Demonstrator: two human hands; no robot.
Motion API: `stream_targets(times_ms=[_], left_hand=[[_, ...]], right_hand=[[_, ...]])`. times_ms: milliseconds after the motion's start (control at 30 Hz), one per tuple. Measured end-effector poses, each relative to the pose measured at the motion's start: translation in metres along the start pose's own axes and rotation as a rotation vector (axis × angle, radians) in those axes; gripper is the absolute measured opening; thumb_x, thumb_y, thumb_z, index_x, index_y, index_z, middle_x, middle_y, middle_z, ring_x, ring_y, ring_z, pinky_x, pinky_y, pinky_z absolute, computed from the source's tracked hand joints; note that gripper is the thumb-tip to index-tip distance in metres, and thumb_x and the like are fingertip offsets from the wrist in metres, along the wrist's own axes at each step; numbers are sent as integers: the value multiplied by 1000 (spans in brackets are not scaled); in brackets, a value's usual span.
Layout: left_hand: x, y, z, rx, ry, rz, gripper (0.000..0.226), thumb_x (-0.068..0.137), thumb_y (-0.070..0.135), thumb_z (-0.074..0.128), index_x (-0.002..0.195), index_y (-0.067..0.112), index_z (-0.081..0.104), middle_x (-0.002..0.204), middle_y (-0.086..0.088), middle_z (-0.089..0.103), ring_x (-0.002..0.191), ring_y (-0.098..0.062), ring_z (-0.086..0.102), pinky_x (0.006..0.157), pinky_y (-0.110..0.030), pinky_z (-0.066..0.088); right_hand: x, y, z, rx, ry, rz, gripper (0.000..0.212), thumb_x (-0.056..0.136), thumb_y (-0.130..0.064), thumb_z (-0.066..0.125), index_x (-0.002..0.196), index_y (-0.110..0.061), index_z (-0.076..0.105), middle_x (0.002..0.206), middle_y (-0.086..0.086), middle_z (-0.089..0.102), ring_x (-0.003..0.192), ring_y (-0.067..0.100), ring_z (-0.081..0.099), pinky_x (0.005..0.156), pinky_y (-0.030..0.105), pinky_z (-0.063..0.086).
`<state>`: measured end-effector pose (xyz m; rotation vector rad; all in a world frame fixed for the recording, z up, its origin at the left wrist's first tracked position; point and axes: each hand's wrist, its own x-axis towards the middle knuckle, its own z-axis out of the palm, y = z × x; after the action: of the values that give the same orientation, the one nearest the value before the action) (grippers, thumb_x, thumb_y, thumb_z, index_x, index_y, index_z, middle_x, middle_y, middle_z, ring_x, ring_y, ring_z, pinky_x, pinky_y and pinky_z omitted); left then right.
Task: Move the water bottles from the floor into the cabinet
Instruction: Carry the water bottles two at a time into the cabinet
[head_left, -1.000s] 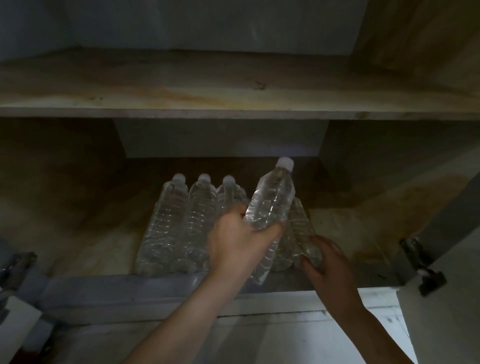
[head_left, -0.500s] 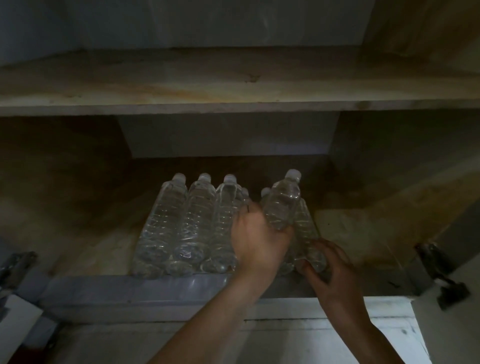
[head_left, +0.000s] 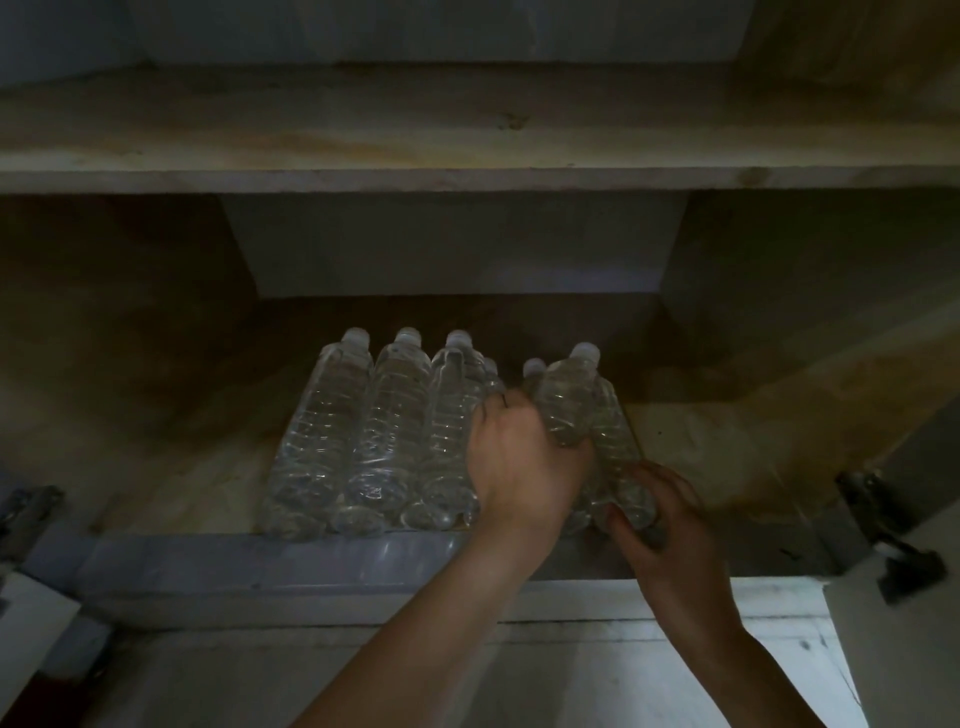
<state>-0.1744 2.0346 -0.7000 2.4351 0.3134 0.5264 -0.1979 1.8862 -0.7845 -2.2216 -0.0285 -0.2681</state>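
Three water bottles (head_left: 395, 431) stand upright in a tight row on the cabinet's lower shelf (head_left: 727, 441), just behind the front ledge (head_left: 260, 566). Beside them on the right, the left hand (head_left: 519, 462) wraps around the body of the incoming bottle (head_left: 563, 400), which leans a little with its cap toward the back. The right hand (head_left: 670, 525) curls round the lower part of the end bottle (head_left: 615, 452), which touches the incoming one. Another cap (head_left: 534, 368) peeks out behind the left hand; how many bottles stand there I cannot tell.

Seating the incoming bottle looks like the step in hand. It should go best if the base comes down flat, the body is straightened, and the right hand braces the neighbour until both stand firm. Thin plastic gives under pressure, so a moderate squeeze seems wise.

Bare shelf lies open to the right, up to the side wall (head_left: 805, 312), and also behind the row. Overhead, the upper shelf (head_left: 467, 176) sits well above the caps. The front ledge appears raised, so bases must clear it, and the door hinge (head_left: 872, 509) sits near the right wrist's way out.
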Motion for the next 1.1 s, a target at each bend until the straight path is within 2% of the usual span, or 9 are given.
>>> stream_targets(times_ms=[133, 267, 500, 633, 733, 800, 933, 1000, 1100], left_hand=[[-5, -3, -10, -68, -5, 87, 38, 75, 43, 69, 101, 14, 66, 94, -4, 68, 91, -23, 63, 79, -36, 52], [-14, -8, -16, -139, 23, 128, 31, 76, 37, 73, 100, 18, 68, 88, -1, 70, 83, -20, 65, 72, -33, 54], [-15, -11, -16, -152, 4, 133, 34, 78, 36, 73, 107, 18, 69, 95, -2, 70, 88, -19, 63, 74, -30, 52], [-16, -13, -18, -227, -16, 104, 39, 79, 31, 76, 115, 16, 68, 105, 0, 67, 95, -14, 62, 73, -10, 40], [-27, -20, -24, -292, -20, 121, 43, 79, 28, 77, 119, 17, 67, 112, 5, 63, 102, -9, 60, 79, -5, 38], [-36, -32, -30, -228, -11, 204, 49, 78, 35, 75, 123, 20, 64, 118, 9, 61, 110, -7, 55, 87, -1, 33], [-39, -63, -36, -3, -104, 425, 65, 72, 57, 64, 130, 28, 59, 133, 11, 58, 134, -11, 42, 118, -31, 18], [-34, -71, -39, -4, -166, 455, 70, 70, 61, 65, 132, 31, 57, 140, 9, 56, 140, -12, 38, 121, -33, 8], [-27, -76, -39, 52, -218, 525, 77, 67, 65, 67, 136, 32, 54, 145, 4, 53, 142, -17, 37, 121, -33, 9]], right_hand=[[0, 0, -1, 1, -4, -32, 49, 86, -34, 71, 133, -24, 57, 133, -9, 55, 98, 0, 51, 82, 9, 41], [1, -1, -1, -24, 13, -61, 57, 80, -48, 62, 130, -22, 60, 131, -5, 59, 109, 6, 51, 88, 14, 41], [1, 3, -2, -23, 12, -86, 56, 80, -51, 60, 128, -22, 61, 131, -2, 62, 112, 10, 55, 87, 14, 40], [1, 0, -2, -1, 5, -84, 57, 80, -51, 60, 129, -22, 59, 133, -2, 59, 107, 6, 52, 83, 9, 38], [0, -2, -2, 13, 2, -78, 59, 79, -48, 60, 131, -19, 59, 132, -1, 59, 91, -1, 54, 78, 5, 35], [0, -2, -2, 12, 3, -83, 60, 79, -48, 59, 131, -18, 59, 132, 2, 60, 93, 1, 54, 79, 7, 35], [-1, -1, -2, 22, 6, -97, 60, 80, -49, 60, 131, -18, 59, 131, 1, 60, 109, 9, 52, 86, 12, 39], [-2, -1, -1, 20, 16, -111, 58, 80, -47, 61, 130, -18, 59, 130, 0, 61, 107, 7, 53, 84, 8, 37], [-2, -1, -1, 23, 19, -126, 56, 80, -45, 61, 129, -17, 60, 129, 1, 62, 110, 9, 53, 85, 8, 37]])
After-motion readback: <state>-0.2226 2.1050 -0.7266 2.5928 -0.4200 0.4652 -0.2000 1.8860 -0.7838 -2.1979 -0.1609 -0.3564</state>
